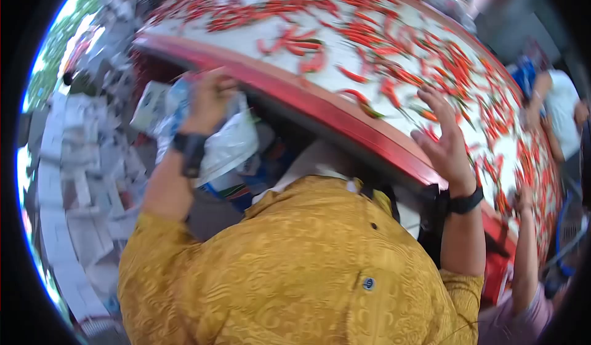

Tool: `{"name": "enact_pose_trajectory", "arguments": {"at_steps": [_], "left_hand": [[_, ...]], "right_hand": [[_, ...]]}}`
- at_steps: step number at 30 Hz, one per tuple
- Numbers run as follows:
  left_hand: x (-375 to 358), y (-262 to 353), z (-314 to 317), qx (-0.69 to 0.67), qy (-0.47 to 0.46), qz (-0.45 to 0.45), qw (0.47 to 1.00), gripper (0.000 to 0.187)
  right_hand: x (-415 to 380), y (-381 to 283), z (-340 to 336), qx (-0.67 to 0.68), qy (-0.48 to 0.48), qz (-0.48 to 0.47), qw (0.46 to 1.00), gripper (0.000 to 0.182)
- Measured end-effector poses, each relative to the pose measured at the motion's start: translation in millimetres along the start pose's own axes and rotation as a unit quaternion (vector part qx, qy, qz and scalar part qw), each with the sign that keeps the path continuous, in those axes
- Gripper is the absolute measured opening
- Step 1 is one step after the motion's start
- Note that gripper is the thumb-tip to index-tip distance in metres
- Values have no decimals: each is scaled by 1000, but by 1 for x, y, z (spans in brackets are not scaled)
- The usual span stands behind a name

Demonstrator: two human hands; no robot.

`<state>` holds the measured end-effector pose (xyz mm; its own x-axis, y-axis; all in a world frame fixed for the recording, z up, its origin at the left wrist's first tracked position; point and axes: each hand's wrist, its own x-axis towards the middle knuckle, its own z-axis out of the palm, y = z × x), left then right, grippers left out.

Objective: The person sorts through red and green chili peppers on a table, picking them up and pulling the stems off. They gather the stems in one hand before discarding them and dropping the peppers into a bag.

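Left hand is curling by table rim (blurry, can't tell grip); right hand is hovering open near chillies, likely needing light touch.

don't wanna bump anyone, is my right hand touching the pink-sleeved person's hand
Apart. The head view shows white tabletop and chillies between your right hand and the pink-sleeved person's hand.

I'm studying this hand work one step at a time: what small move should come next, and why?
I'd probably bring the right hand to the nearest chillies: it is open, with nothing visible in it, close to them, while the left hand is curled beside a plastic bag near the red table edge.
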<state>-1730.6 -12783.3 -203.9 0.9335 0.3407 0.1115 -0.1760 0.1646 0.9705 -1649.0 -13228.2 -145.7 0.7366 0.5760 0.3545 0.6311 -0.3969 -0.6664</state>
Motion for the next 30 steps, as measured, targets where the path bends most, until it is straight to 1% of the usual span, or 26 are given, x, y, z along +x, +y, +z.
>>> {"name": "enact_pose_trajectory", "arguments": {"at_steps": [1, 2, 3, 4, 5, 6, 7, 8, 9, 10, 11, 12, 14, 15, 16, 17, 18, 19, 20, 21, 23, 25, 27, 28, 29, 30], "left_hand": [[-1, -16, -47, -127, 139, -89, 978, 14], [-13, -23, -77, -127, 155, -106, 974, 19], [-17, -45, -125, -33, 213, -143, 966, 23], [-25, -63, -155, 32, 243, -185, 952, 26], [-21, -96, -234, 178, 173, -212, 945, 26], [-31, -101, -226, 438, 98, -219, 866, 31], [-37, -100, -216, 666, 21, -198, 719, 39], [-36, -103, -213, 664, 12, -194, 722, 39], [-33, -105, -213, 704, 3, -169, 689, 54], [-29, -102, -200, 743, -5, -142, 654, 70], [-17, -104, -186, 737, 33, -67, 671, 67], [-3, -93, -143, 726, 71, 8, 684, 65], [17, -74, -29, 461, 52, 68, 883, 59], [21, -58, 33, 448, -1, 53, 893, 53], [34, -57, 72, 571, -83, 142, 804, 50], [31, -58, 129, 380, -127, 98, 911, 46], [24, -60, 182, 370, -155, 131, 907, 43], [12, -53, 236, 354, -211, 106, 905, 38], [-3, -54, 282, 313, -256, 108, 908, 34], [-12, -59, 318, 323, -294, 141, 888, 31], [-31, -63, 368, 346, -386, 181, 836, 30], [-32, -87, 388, 387, -417, 181, 802, 32], [-32, -102, 408, 367, -434, 167, 806, 32], [-35, -106, 417, 348, -447, 145, 811, 33], [-36, -112, 429, 349, -446, 145, 811, 33], [-34, -115, 446, 369, -448, 147, 801, 34]], "right_hand": [[-18, 23, -14, -1, 27, 29, 999, 57], [-38, 44, -32, 26, 56, 105, 993, 52], [-53, 53, -51, 27, 98, 186, 977, 49], [-70, 75, -68, -11, 125, 205, 971, 45], [-82, 90, -85, -46, 149, 220, 963, 41], [-92, 96, -99, -94, 117, 272, 951, 38], [-102, 100, -112, -136, 83, 320, 934, 34], [-109, 96, -116, -65, 49, 355, 931, 27], [-122, 120, -117, -113, -13, 277, 954, 21], [-124, 119, -116, -138, -34, 261, 955, 19], [-125, 116, -110, -162, -57, 244, 954, 17], [-126, 122, -107, -160, -69, 227, 958, 17], [-121, 129, -102, -158, -79, 213, 961, 18], [-118, 129, -100, -140, -96, 189, 967, 19], [-113, 123, -95, -134, -129, 193, 963, 20], [-108, 119, -89, -126, -160, 195, 959, 22], [-108, 121, -78, -182, -161, 171, 955, 24], [-109, 125, -70, -239, -160, 147, 946, 26], [-110, 129, -67, -234, -153, 146, 949, 27], [-113, 132, -72, -237, -147, 147, 949, 27], [-122, 137, -83, -261, -165, 169, 936, 23], [-138, 162, -95, -268, -147, 152, 940, 20], [-149, 175, -111, -185, -25, 107, 977, 19], [-144, 154, -126, -44, 12, 293, 955, 15], [-153, 184, -132, -31, 81, 71, 994, 18], [-150, 173, -141, 192, 187, 185, 946, 20]]}}
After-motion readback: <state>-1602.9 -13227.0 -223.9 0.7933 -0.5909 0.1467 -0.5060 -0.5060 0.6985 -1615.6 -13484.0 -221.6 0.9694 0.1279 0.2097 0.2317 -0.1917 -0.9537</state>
